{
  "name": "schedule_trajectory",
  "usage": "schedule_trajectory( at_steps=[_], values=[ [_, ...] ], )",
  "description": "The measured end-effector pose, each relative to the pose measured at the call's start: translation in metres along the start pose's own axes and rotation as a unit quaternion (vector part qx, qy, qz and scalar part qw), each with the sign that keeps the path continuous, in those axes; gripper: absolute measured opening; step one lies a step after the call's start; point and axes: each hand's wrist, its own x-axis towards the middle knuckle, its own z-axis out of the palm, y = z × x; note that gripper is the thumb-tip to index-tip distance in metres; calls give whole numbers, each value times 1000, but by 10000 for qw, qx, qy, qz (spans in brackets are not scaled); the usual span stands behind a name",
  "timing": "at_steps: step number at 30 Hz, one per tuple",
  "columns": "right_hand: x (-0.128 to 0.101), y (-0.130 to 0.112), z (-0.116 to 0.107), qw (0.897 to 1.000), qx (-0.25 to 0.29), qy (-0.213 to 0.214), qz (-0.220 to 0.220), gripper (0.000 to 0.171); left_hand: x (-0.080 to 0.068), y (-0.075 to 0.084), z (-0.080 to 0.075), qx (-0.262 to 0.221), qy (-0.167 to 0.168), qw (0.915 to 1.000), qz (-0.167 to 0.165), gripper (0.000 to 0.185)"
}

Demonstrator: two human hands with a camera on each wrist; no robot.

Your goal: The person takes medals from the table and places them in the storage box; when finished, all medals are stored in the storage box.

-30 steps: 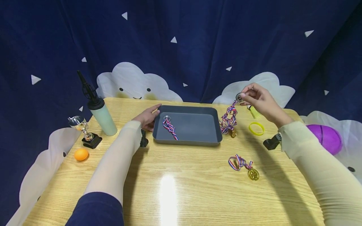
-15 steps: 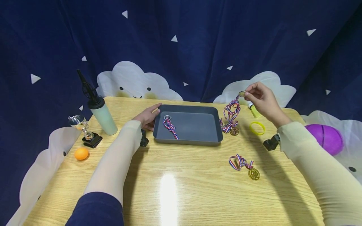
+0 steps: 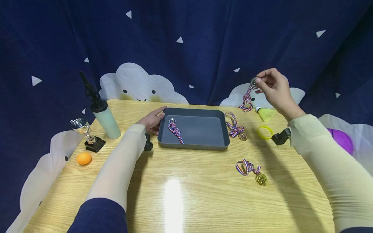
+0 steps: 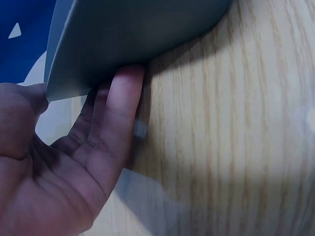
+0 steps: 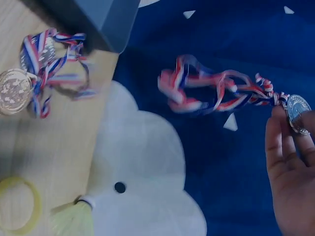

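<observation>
Dark blue cloth printed with white clouds and triangles backs a light wooden table (image 3: 180, 194). One grey rectangular plastic tray (image 3: 194, 128) serves as landmark. Four ribboned medals: one silver medal (image 3: 254, 82) pinched by the right hand (image 3: 274, 87), raised above and right of the tray, ribbon dangling; one inside the tray (image 3: 174, 127); one gold just right of it (image 3: 236, 129); one gold nearer the viewer (image 3: 253, 171). The left hand (image 3: 151, 121) rests, fingers straight, against the tray's left edge. One yellow ring (image 3: 264, 132), one shuttlecock (image 3: 265, 113).
</observation>
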Motion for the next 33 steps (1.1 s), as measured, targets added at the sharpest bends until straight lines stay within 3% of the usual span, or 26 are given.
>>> schedule_trajectory(
  at_steps=[4,7,11,13,19,23,33],
  values=[
    [5,-15,9,9994,266,-209,29,9,-1,0,-1,-32,-2,10000,71,55],
    [8,-25,26,9940,925,-551,193,9,-2,-2,-2,-27,28,10000,63,55],
    [12,-33,64,9704,2054,-1100,637,8,-2,-3,-3,-15,71,10000,45,55],
    [13,-36,88,9596,2218,-1447,948,10,-3,-3,-3,-20,84,10000,32,55],
    [7,-38,166,9335,1834,-2540,1744,20,-3,-3,-2,-38,136,9999,-14,54],
    [2,-30,208,9240,1155,-3048,1999,25,-2,-4,-2,-64,126,9999,-34,54],
    [-3,-11,259,9201,-253,-3162,2295,28,2,-6,-2,-104,192,9997,-53,53]
  ],
)
